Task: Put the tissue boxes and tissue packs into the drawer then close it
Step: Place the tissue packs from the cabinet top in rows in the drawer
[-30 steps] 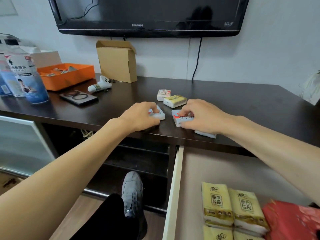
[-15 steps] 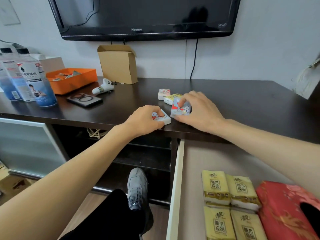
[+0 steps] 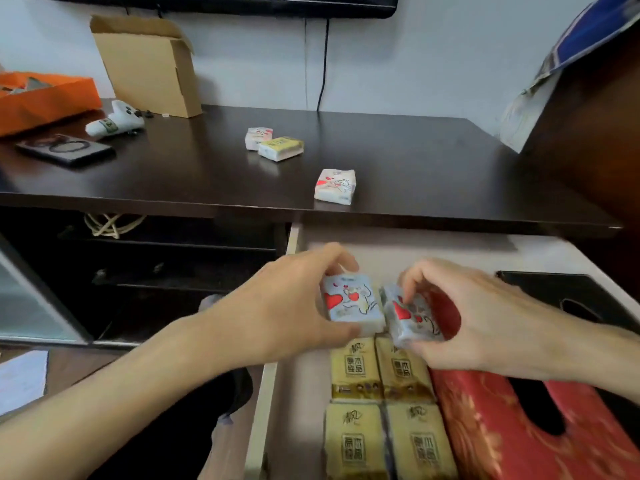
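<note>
We hold one small tissue pack [image 3: 353,303] in our left hand [image 3: 287,306] and another small pack [image 3: 412,318] in our right hand [image 3: 485,327], both squeezed tight just over the open drawer [image 3: 273,393], above the yellow packs [image 3: 381,403] and beside the red tissue box [image 3: 512,427]. The two packs almost touch, so we think they could bump and slip, or land on top of the yellow ones and block the drawer from closing. Three more packs [image 3: 335,186] sit on the table [image 3: 433,161], so we could forget them.

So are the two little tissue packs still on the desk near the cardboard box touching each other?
Touching: the head view shows the yellow pack overlapping the pink pack with no gap.
</note>
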